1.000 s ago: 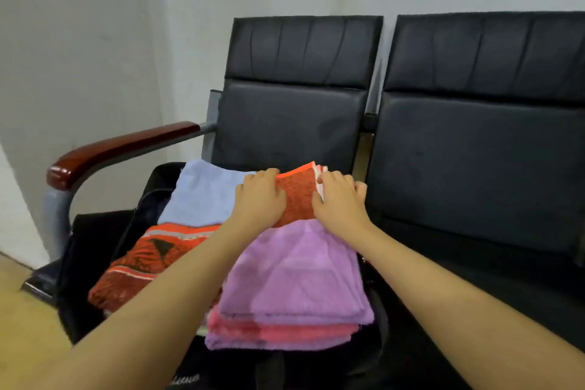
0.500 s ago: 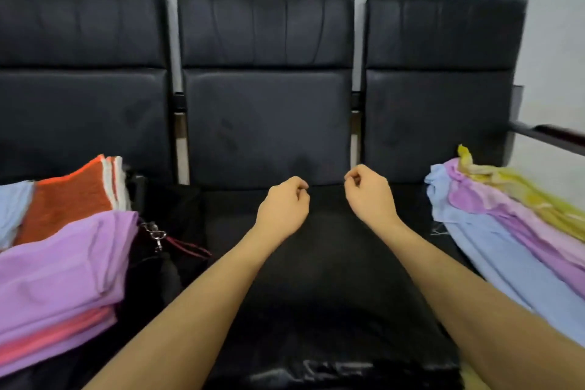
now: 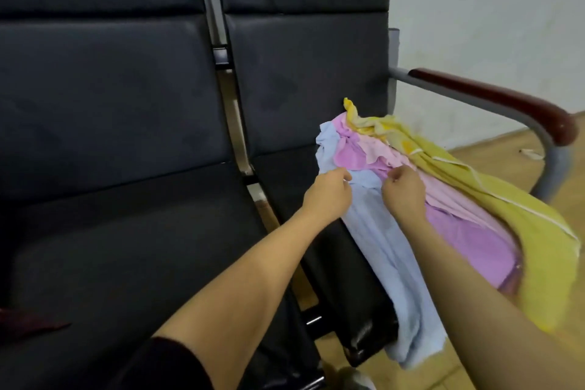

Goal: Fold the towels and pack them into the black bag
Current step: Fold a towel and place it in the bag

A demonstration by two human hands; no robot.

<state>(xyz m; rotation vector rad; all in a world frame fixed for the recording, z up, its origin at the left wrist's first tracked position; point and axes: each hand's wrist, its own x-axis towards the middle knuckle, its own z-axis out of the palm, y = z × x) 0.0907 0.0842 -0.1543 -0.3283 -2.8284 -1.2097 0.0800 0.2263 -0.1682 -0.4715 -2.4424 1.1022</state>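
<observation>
A loose pile of unfolded towels lies on the right-hand black seat [image 3: 294, 180]: a light blue towel [image 3: 380, 250] hanging over the seat's front edge, a purple towel [image 3: 468, 231], a pale pink towel [image 3: 380, 149] and a yellow towel [image 3: 506, 199] on the far side. My left hand [image 3: 329, 196] hovers at the blue towel's left edge with its fingers curled. My right hand [image 3: 403, 191] is curled over the border of the blue and purple towels. I see no cloth held in either hand. The black bag and the folded stack are out of view.
A bare black seat [image 3: 126, 231] is to the left of the pile. A grey arm with a dark red wooden armrest [image 3: 506, 101] closes the bench on the right. Wooden floor [image 3: 493, 149] and a white wall lie beyond. Something dark red [image 3: 31, 323] shows at the left edge.
My hands left the folded stack on the bag at the left. My view swung right along the bench, and both hands now reach the unfolded pile on the right seat.
</observation>
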